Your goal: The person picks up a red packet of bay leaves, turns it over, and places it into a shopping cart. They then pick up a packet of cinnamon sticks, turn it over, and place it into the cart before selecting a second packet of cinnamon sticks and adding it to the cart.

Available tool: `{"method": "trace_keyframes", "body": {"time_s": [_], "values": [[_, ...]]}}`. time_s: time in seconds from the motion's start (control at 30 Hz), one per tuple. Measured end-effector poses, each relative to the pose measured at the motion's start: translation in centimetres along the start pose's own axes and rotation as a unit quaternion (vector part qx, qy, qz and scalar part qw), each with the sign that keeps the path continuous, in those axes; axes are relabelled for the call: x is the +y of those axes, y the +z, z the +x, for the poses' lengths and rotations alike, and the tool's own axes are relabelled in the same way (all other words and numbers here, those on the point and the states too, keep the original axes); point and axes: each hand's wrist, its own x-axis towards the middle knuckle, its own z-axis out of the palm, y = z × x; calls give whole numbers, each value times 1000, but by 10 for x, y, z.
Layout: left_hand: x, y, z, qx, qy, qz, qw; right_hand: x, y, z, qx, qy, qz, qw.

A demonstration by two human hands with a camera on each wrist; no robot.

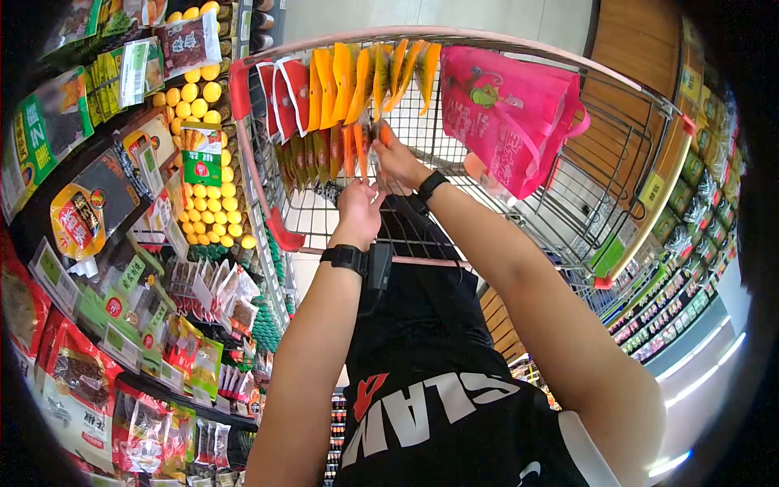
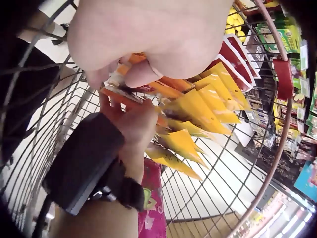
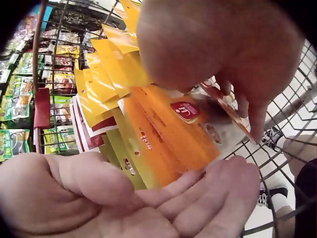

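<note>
Inside the cart's near-left part, orange packets (image 1: 350, 150) (image 3: 163, 134) stand in a row beside olive-green packets (image 1: 312, 156). My right hand (image 1: 399, 165) (image 2: 131, 121) (image 3: 223, 49) pinches an orange-edged packet (image 3: 225, 105) at the end of that row. Palm up, my left hand (image 1: 359, 213) (image 2: 148, 39) lies nearer my body, its fingers loosely bent at the orange packets' edges; in the right wrist view its palm (image 3: 99, 193) holds nothing. Behind the row stand yellow packets (image 1: 341, 77) (image 2: 193, 111) and red-and-white ones (image 1: 296, 89).
A pink bag (image 1: 511, 114) hangs in the cart's right part. The pinkish cart rim (image 1: 422, 32) runs round both hands, with wire mesh below. Shelves of packaged food (image 1: 114, 308) rise close on the left, and more shelves (image 1: 690, 235) stand on the right.
</note>
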Motion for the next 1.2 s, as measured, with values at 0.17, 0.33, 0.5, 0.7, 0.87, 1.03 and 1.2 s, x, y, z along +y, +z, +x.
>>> {"method": "trace_keyframes", "body": {"time_s": [0.17, 0.33, 0.5, 0.7, 0.87, 1.03, 1.2], "values": [[2, -10, 1, -5, -10, 51, 999, -19, -4, 5, -3, 138, -24, 990], [0, -29, 6, -4, -22, 45, 999, -24, -1, 1, -8, 174, -35, 984], [6, -33, 5, -6, -5, 44, 999, 3, 3, 9, -28, 133, -43, 990], [13, -35, 1, -13, 1, 26, 1000, -7, -3, 13, -83, 88, -63, 991], [15, -42, 1, -8, -23, 77, 997, -55, 2, -9, -54, 248, 7, 967], [20, -40, -28, -11, 9, 137, 990, -62, -2, -27, -72, 217, -44, 973], [38, -38, -92, -97, 96, 151, 979, -61, -26, -43, -38, 236, -61, 969]]}}
